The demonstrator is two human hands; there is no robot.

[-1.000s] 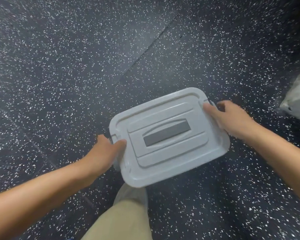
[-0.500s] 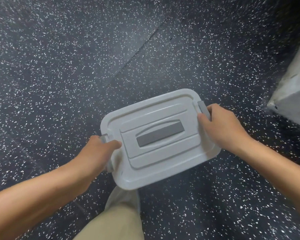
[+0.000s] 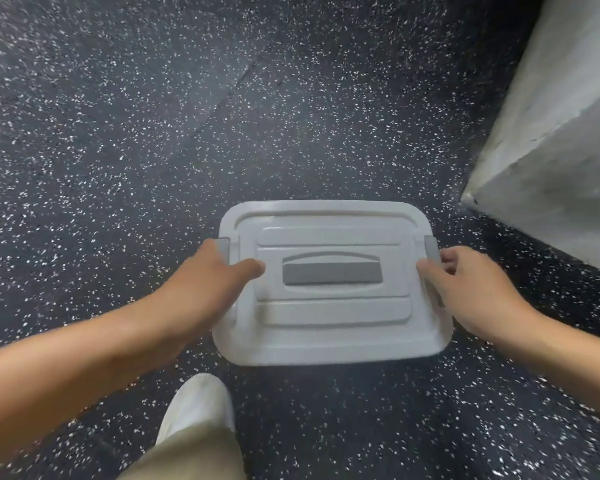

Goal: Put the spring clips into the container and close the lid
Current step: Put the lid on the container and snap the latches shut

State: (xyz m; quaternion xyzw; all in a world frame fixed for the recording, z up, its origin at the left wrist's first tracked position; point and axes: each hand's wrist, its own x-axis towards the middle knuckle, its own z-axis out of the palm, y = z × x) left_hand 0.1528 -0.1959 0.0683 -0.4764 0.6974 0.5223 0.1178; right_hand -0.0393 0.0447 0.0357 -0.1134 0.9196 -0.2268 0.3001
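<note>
A pale grey container (image 3: pixel 329 327) with its lid on is held above a dark speckled floor. The lid has a darker grey handle (image 3: pixel 332 273) in its middle and grey side latches (image 3: pixel 431 247). My left hand (image 3: pixel 201 285) grips the container's left end, thumb lying on the lid. My right hand (image 3: pixel 471 289) grips the right end beside the latch. No spring clips are visible; the inside is hidden by the lid.
A light grey block or wall corner (image 3: pixel 555 161) stands at the right. My white shoe (image 3: pixel 198 407) and tan trouser leg (image 3: pixel 187 459) are below the container. Dark speckled floor (image 3: pixel 153 133) stretches ahead and to the left.
The container has turned from slanted to square with my view and shifted right. The grey block at the right now fills more of the view.
</note>
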